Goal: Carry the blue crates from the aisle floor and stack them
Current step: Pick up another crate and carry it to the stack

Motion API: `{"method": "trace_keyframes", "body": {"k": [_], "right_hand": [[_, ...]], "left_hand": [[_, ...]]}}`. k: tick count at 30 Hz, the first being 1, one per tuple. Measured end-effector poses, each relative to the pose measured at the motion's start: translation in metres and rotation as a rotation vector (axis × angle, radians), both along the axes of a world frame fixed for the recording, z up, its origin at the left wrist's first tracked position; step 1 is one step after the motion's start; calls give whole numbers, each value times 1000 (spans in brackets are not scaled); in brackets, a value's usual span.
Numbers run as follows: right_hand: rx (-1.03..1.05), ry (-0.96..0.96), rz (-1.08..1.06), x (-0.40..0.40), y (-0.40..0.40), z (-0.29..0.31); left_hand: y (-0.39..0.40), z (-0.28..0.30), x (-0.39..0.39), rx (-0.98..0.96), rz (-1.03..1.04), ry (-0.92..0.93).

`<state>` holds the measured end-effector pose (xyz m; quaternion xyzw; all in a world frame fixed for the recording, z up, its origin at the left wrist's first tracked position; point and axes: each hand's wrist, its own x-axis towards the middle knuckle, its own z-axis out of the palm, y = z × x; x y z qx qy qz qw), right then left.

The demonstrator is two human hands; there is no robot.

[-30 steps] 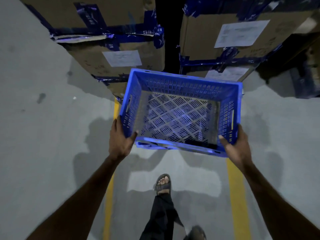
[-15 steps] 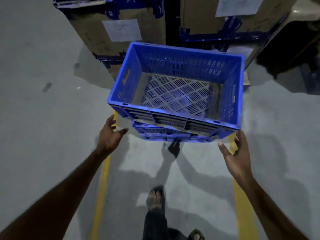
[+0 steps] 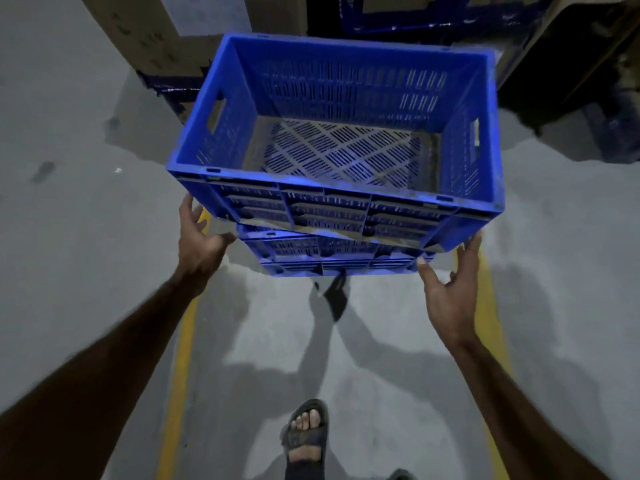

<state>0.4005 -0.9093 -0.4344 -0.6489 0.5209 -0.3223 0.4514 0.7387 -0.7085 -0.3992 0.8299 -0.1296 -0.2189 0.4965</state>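
Grey aisle floor (image 3: 86, 306), yellow lines, cartons (image 3: 149, 39) behind. Top crate (image 3: 339, 133) sits askew on lower crate (image 3: 332, 258). Left hand (image 3: 201, 237) and right hand (image 3: 450, 292) flank the stack, fingers spread, grasping nothing. One stacking done; alignment likely remains.

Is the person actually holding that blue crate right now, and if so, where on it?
Nothing is gripped. The top blue crate sits on another crate. The left hand and right hand are open beside the lower near corners; contact cannot be told.
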Motion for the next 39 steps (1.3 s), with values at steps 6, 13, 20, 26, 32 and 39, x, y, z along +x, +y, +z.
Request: {"method": "trace_keyframes", "body": {"k": [6, 13, 20, 26, 32, 39], "right_hand": [[22, 55, 18, 2, 8, -3], [-33, 91, 98, -10, -9, -12], [-19, 42, 88, -8, -24, -12], [-7, 35, 109, -10, -28, -2], [-34, 35, 180, -12, -35, 10], [-13, 50, 189, -14, -58, 15]], "left_hand": [[1, -2, 15, 40, -47, 1], [5, 10, 8, 61, -69, 42], [10, 5, 0, 21, -136, -7], [10, 5, -4, 30, -121, 46], [11, 3, -13, 8, -100, 33], [9, -10, -26, -22, -43, 59]]}}
